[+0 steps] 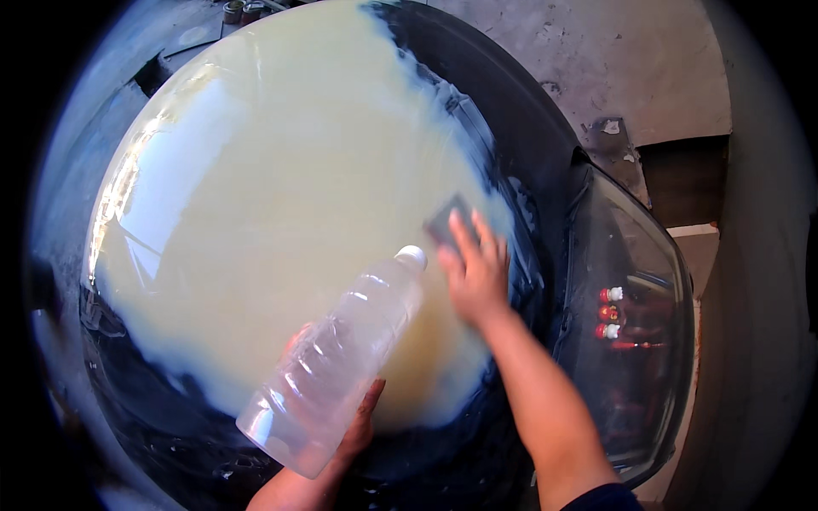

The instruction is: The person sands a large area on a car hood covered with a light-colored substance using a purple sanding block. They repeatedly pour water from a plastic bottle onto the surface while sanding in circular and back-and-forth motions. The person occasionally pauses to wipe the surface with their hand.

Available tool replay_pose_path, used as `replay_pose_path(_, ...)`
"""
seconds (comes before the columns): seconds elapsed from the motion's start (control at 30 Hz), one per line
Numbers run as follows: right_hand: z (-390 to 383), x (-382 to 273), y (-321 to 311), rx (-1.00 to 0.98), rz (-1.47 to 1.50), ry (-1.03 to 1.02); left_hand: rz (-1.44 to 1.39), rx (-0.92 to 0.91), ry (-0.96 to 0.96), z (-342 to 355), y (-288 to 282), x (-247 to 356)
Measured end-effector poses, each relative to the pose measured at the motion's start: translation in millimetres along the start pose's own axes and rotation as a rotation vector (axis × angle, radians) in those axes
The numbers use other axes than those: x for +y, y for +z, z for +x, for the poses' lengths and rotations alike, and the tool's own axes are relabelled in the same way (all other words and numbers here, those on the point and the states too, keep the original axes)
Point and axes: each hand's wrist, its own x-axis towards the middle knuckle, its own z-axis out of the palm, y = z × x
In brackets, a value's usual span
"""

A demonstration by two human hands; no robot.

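My left hand [351, 434] grips a clear plastic bottle [332, 366] with a white cap, tilted so its cap points up and right over the panel. My right hand [475, 271] presses a small dark grey sanding pad [445, 220] flat against a large curved dark car panel [503, 111]. Most of the panel is covered by a wet, pale yellowish sanded patch [281, 196]. The pad sits at the right edge of that patch, just above the bottle's cap.
A car window [630, 255] lies to the right of the panel, with small red and white objects [609, 313] behind the glass. Concrete floor [613, 60] shows at the top right. Two small cans [242, 10] stand at the top edge.
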Motion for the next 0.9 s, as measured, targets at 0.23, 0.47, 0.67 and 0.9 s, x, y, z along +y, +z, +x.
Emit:
replay_pose_path(0.23, 55, 24, -2, 0.028, 0.0, 0.119, -0.041, 0.033, 0.127, 11, 14, 5)
replay_pose_path(0.47, -140, -51, -54, -0.062, -0.008, -0.092, -0.142, 0.092, 0.093, 9, 13, 8)
replay_pose_path(0.67, 23, 24, -3, 0.081, -0.06, 0.131, -0.182, 0.097, 0.036, 6, 20, 10)
replay_pose_path(0.9, -46, -25, -14, -0.044, 0.001, 0.015, -0.198, 0.143, -0.049, 13, 5, 12)
